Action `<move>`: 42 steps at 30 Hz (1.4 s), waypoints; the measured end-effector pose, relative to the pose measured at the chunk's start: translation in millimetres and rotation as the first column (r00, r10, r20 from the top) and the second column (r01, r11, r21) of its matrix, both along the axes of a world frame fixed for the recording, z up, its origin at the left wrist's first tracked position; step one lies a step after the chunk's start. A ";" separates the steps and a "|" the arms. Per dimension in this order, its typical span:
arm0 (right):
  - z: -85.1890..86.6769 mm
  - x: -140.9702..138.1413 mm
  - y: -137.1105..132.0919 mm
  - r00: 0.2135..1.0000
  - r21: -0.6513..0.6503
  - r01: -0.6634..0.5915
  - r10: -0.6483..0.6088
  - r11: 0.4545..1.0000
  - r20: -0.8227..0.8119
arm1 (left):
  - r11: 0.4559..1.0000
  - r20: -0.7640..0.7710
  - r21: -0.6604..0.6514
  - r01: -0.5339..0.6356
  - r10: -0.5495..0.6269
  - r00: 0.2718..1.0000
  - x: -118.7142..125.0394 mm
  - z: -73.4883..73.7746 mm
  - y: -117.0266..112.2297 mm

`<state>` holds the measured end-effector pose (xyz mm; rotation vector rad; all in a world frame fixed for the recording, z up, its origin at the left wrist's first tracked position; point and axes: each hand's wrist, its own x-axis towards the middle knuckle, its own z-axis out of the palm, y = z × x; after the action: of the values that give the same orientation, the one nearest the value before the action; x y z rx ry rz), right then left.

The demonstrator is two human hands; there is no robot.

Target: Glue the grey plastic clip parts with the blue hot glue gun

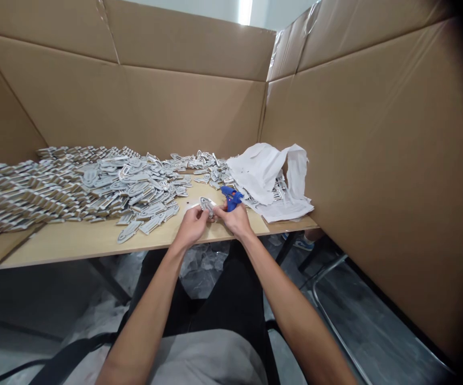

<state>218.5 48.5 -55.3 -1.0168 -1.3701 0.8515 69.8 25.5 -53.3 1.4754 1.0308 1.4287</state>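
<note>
Close to the table's front edge, my left hand point(193, 224) pinches a small flat grey-white piece point(206, 203) with a pointed, rounded end and cut-out slots. My right hand point(235, 218) is closed around a blue tool point(232, 197) that looks like a small glue gun. Its thumb reaches over to the right edge of the piece. Parts of the fingers on both hands are hidden behind the piece and the tool. Left of my hands lies a large loose heap of similar grey pieces point(135, 179).
Neatly stacked rows of pieces point(34, 187) fill the table's left side. White crumpled sheets point(259, 168) cover more pieces at the right. Cardboard walls point(191, 101) enclose the pale wooden table point(74, 243) at the back and sides. A metal chair frame point(323, 278) stands below right.
</note>
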 end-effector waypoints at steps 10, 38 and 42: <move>-0.3 -2.0 -10.3 0.962 0.126 0.117 -0.144 0.985 0.232 | 0.998 0.050 -0.035 0.052 -0.050 0.998 -0.3 1.2 -3.2; 6.6 16.0 -17.2 0.920 -0.095 -0.349 0.360 0.932 0.153 | 0.986 0.213 -0.049 -0.158 0.165 0.963 -6.4 -4.0 0.5; 7.8 16.4 -17.6 0.918 -0.118 -0.339 0.356 0.933 0.175 | 0.986 0.194 -0.031 -0.164 0.167 0.967 -8.1 -7.0 3.1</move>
<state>235.0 30.9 -47.5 -0.9539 -1.7268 1.1046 61.7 28.6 -60.3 1.2319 1.0573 1.6452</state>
